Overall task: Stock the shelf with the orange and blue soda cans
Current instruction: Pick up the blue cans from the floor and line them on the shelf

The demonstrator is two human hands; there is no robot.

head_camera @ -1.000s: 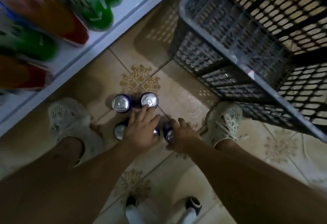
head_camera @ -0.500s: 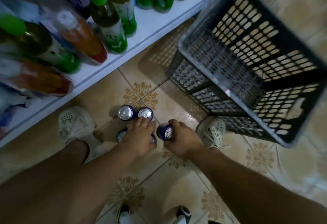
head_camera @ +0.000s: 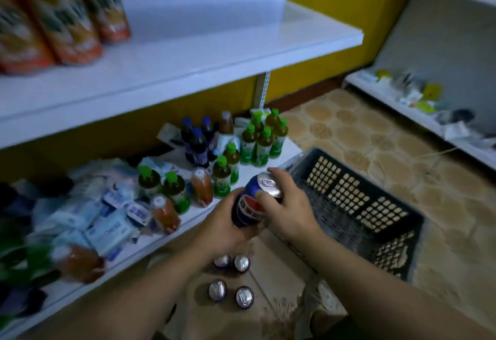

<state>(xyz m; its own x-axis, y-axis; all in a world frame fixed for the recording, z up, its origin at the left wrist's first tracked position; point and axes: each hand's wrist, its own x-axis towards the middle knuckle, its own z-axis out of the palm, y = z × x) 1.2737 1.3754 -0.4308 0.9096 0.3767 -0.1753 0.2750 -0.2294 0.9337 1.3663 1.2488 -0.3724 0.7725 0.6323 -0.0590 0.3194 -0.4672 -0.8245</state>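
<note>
I see a yellow wall [head_camera: 335, 17] behind the white shelf [head_camera: 188, 52], and a tan floor [head_camera: 362, 130] of patterned tiles runs past it. A second pale shelving unit [head_camera: 442, 44] stands further right. Its bottom board holds small items [head_camera: 418, 98] too blurred for me to name, and the light is dim and bluish.

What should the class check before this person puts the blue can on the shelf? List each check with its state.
1. Blue can gripped by left hand and right hand: ok.
2. Can upright: not ok, tilted.
3. Bare space on upper shelf beside orange bottles: ok.
4. Four floor cans standing upright: ok.
5. Orange cans' whereabouts: cannot tell, none in view.
</note>
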